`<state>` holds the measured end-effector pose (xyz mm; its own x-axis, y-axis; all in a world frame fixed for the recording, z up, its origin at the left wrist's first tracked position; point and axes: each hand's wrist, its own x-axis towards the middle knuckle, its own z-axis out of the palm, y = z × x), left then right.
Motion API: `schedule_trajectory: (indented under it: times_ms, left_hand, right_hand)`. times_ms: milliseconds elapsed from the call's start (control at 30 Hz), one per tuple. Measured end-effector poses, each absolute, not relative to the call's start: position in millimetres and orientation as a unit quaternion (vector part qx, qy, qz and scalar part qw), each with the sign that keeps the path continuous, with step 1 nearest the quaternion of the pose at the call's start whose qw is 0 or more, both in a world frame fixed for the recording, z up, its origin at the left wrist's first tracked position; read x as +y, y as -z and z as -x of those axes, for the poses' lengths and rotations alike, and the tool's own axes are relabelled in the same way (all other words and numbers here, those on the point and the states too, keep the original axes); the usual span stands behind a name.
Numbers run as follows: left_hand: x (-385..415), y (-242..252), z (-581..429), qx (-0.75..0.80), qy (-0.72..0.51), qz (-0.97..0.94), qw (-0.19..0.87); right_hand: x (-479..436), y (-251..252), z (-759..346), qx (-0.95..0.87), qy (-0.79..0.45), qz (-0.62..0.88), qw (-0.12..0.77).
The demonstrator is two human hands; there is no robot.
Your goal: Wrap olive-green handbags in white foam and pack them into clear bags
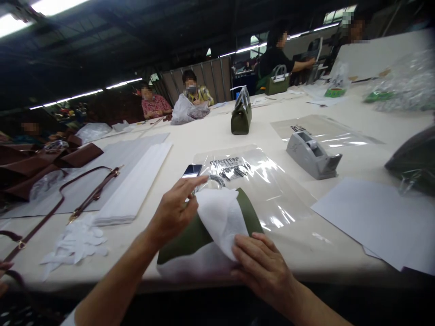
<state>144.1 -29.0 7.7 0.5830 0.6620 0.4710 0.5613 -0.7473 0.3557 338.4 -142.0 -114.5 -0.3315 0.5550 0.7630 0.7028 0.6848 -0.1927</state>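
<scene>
An olive-green handbag [185, 237] lies at the table's front edge, partly covered by a white wrapping sheet [222, 213]. My right hand [261, 267] holds the sheet's folded edge against the bag's right side, fingers close together and bent over it; the thumb is mostly hidden. Over the bag's upper left, my left hand [175, 206] has its index finger stretched out and the other fingers loosely curled, with nothing clear to see in them. A grey handle [215, 181] shows just past that fingertip. Behind the bag lies a clear printed plastic bag [261, 181].
A grey tape dispenser [313, 156] stands right, near white paper sheets [377, 222]. On the left are a stack of white sheets [136, 190], white cut strips [76, 242], brown straps [91, 199] and brown bags [50, 163]. Another green handbag [241, 117] stands farther back; several people sit beyond.
</scene>
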Motion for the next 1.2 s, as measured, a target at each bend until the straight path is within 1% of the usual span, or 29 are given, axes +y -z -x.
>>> schedule_trajectory:
  times_ms: [67, 100, 167, 233, 333, 400, 467, 667, 767, 867, 967, 1033, 1100, 1133, 1200]
  left_hand:
    - [20.7, -6.1, -141.3, 0.353, -0.144, -0.906, 0.182]
    - [42.6, -3.8, -141.2, 0.335, -0.062, -0.91, 0.237]
    - [74.6, 0.4, -141.4, 0.285, 0.061, -0.902, 0.318]
    - [89.3, 0.9, -140.5, 0.246, 0.135, -0.889, 0.362]
    - [89.4, -4.6, -137.3, 0.233, 0.189, -0.881, 0.365]
    - [85.9, -8.7, -135.9, 0.237, 0.183, -0.898, 0.322]
    - [84.9, -9.6, -136.1, 0.239, 0.147, -0.92, 0.274]
    - [83.7, 15.8, -140.6, 0.318, -0.094, -0.932, 0.147]
    - [69.0, 29.6, -140.1, 0.335, -0.153, -0.921, 0.126]
    - [49.1, 34.1, -131.1, 0.345, -0.124, -0.921, 0.134]
    - [35.0, 27.4, -109.0, 0.374, -0.078, -0.914, 0.134]
    - [30.6, 13.6, -89.1, 0.335, -0.025, -0.933, 0.127]
    - [25.4, -8.9, -72.7, 0.272, 0.016, -0.958, 0.089]
    - [20.3, -21.9, -69.1, 0.256, 0.011, -0.965, 0.055]
    - [1.3, -44.8, -75.8, 0.271, -0.044, -0.961, -0.025]
  right_hand:
    - [-140.8, 112.4, -336.5, -0.805, 0.088, 0.39, 0.438]
    - [-139.9, 111.6, -335.7, -0.8, 0.089, 0.387, 0.45]
    - [-137.8, 110.9, -334.4, -0.788, 0.091, 0.379, 0.477]
    - [-135.9, 111.4, -333.7, -0.779, 0.089, 0.373, 0.496]
    - [-133.7, 112.8, -333.8, -0.774, 0.077, 0.379, 0.502]
    - [-132.4, 113.7, -334.6, -0.771, 0.075, 0.383, 0.503]
    - [-131.1, 114.3, -335.7, -0.77, 0.079, 0.384, 0.504]
    - [-127.9, 113.9, -337.4, -0.774, 0.067, 0.394, 0.492]
    - [-126.3, 116.2, -335.6, -0.767, 0.069, 0.403, 0.495]
    - [-125.7, 119.8, -332.8, -0.765, 0.06, 0.399, 0.502]
    - [-125.7, 119.9, -331.4, -0.754, 0.032, 0.413, 0.509]
    - [-126.0, 117.4, -332.0, -0.751, 0.023, 0.42, 0.509]
    - [-126.5, 114.7, -333.6, -0.758, 0.015, 0.418, 0.5]
    - [-126.9, 113.6, -334.5, -0.764, 0.011, 0.414, 0.494]
    - [-127.5, 112.3, -336.0, -0.773, 0.005, 0.405, 0.487]
